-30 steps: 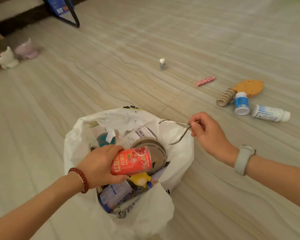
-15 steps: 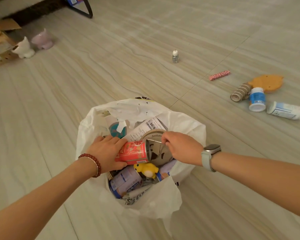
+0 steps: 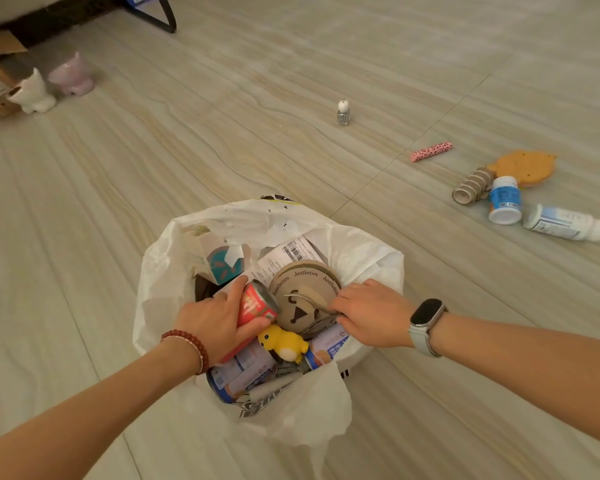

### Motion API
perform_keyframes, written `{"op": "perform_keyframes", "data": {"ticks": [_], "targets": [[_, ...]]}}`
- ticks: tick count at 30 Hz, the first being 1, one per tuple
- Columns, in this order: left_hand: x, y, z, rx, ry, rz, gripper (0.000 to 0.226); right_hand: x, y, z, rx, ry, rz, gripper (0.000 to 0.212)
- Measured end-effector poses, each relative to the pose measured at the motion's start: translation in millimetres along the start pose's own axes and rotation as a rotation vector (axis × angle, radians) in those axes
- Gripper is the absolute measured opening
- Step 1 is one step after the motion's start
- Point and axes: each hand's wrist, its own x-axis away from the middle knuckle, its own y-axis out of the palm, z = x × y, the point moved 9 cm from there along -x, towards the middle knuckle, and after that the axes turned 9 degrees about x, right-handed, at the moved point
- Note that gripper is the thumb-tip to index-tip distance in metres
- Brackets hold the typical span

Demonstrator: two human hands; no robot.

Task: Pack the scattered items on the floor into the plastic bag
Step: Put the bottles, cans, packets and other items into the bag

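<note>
Pale floor tiles carry a white bag (image 3: 368,258), nearly full. Left hand (image 3: 215,317) wraps a red can (image 3: 257,303) inside it; right hand (image 3: 368,313) pinches metal clippers (image 3: 309,301) over the contents. Both are stiff, light and probably slick; bottles (image 3: 565,223) remain nearby.

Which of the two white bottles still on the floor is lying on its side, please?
The long white bottle, farthest right, lies on its side with its cap pointing right. The shorter blue-labelled bottle beside it stands on end.
</note>
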Motion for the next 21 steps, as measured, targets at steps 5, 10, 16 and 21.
{"op": "perform_keyframes", "data": {"ticks": [5, 10, 16, 21], "targets": [[8.6, -7.2, 11.7, -0.081, 0.105, 0.151, 0.080, -1.5, -7.6, -3.3, 0.011, -0.032, 0.045, 0.032], [-2.4, -36.7, 54.2, 0.007, 0.252, 0.266, 0.053, 3.3, -35.9, 6.3, -0.099, -0.023, 0.271, 0.031], [-53.5, -66.1, 121.4, 0.168, 0.248, 0.364, 0.040, 37.7, -49.8, 100.1, -0.256, 0.370, 0.528, 0.042], [-95.0, -52.6, 190.7, 0.258, 0.294, 0.311, 0.039, 104.4, 1.0, 215.0, -0.280, 0.861, 0.412, 0.040]]}}
